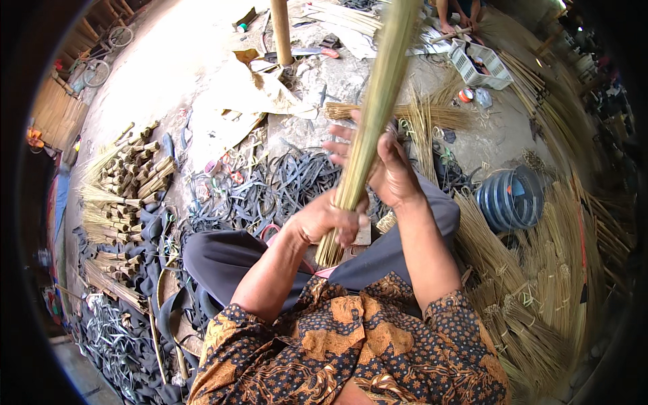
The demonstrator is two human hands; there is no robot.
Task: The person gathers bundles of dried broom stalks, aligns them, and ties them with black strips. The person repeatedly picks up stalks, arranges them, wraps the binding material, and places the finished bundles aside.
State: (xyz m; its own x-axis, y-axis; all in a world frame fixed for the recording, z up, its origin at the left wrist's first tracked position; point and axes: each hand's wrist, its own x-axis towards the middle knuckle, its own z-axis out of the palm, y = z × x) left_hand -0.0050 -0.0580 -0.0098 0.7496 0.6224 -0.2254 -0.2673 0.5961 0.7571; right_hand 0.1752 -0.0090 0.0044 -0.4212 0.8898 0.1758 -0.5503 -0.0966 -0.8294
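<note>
A long bundle of thin greenish-yellow sticks (370, 128) slants up and away in front of me, its far end blurred and cut off by the upper edge. My left hand (331, 219) is wrapped round it low down, with the cut butt ends (329, 251) poking out below the fist. Beside the bundle, my right hand (388, 169) is open, its palm toward the sticks and its fingers spread behind and past them. Whether that palm touches the sticks I cannot tell. Behind lies another stick bundle (439, 116) on the ground.
Dark rubber strips (290, 179) lie heaped beyond my crossed legs. Tied stick bundles (125, 182) are stacked at left; loose sticks (540, 283) spread at right around a blue plastic container (511, 200). Farther off are a wooden post (281, 34), a knife (304, 52), a white crate (478, 66) and another person's hands (459, 28).
</note>
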